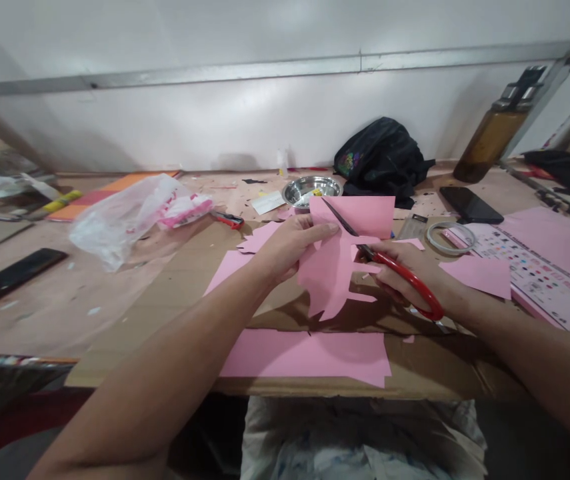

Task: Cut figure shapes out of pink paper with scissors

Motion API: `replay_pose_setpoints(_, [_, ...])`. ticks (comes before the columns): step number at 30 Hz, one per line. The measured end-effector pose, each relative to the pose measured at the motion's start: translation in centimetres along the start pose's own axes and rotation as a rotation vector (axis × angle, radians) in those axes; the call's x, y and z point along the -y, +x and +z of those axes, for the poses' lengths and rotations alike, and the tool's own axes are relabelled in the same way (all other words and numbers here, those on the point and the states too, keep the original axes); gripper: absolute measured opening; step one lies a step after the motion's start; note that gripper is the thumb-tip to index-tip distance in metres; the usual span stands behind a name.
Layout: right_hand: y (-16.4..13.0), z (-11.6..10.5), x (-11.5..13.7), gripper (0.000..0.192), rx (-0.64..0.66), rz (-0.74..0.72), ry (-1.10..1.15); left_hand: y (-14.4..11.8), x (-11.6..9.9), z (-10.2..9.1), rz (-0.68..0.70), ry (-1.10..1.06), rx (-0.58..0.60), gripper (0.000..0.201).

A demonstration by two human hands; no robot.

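Observation:
My left hand (289, 245) pinches the upper left edge of a pink paper sheet (335, 260) and holds it above the table. My right hand (405, 273) grips red-handled scissors (395, 267). Their dark blades point up and left into the sheet, partly open across the paper. The sheet's lower edge is cut into ragged points. A larger pink sheet (309, 353) lies flat on the cardboard (175, 293) beneath my hands.
Pink offcuts (475, 273) lie to the right, beside a tape ring (451, 237), a phone (469, 203) and a printed chart (539, 267). A steel bowl (312, 190), black bag (379, 160) and bottle (495, 137) stand behind. A plastic bag (129, 213) and red cutter (227, 219) lie left.

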State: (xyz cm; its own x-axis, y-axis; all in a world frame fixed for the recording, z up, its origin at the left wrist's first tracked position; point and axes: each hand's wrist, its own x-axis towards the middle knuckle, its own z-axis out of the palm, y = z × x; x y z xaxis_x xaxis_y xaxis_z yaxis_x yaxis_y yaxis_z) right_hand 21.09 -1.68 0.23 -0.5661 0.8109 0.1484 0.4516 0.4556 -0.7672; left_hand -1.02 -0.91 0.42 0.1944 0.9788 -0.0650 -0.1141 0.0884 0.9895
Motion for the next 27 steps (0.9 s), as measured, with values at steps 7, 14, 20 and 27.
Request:
replay_pose_setpoints(7, [0.1,0.1,0.7,0.032,0.021,0.017,0.004,0.0,0.0,-0.1,-0.019,0.023,0.002,0.023])
replay_pose_setpoints(14, [0.4,0.4,-0.5,0.025,0.003,0.059,0.039,-0.1,-0.1,-0.3,-0.047,0.031,0.008,0.026])
replay_pose_setpoints(20, [0.3,0.5,-0.3,0.030,-0.049,0.002,-0.049,0.1,0.0,-0.5,-0.049,0.069,0.015,0.025])
replay_pose_setpoints(27, [0.3,0.1,0.1,0.035,-0.037,-0.069,-0.142,0.0,-0.1,-0.4,-0.030,0.092,-0.023,0.024])
